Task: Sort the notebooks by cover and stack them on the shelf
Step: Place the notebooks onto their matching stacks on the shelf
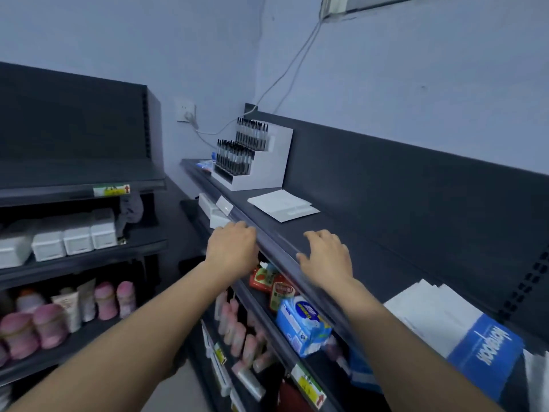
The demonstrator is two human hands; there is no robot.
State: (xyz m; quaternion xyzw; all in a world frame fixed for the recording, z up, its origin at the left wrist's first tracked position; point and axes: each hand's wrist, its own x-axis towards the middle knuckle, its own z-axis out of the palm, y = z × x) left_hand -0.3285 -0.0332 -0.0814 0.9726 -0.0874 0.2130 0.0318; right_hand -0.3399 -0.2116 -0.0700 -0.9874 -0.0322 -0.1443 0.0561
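Head view: my right hand [326, 258] rests, fingers spread, on the dark shelf [377, 242] under a pale blue wall [416, 69]; my left hand [231, 251] curls at its edge, grip unclear.

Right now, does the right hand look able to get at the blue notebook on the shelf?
Probably yes. The right hand is open and empty over the same shelf; the blue notebook lies uncovered nearer the person, with only bare shelf between.
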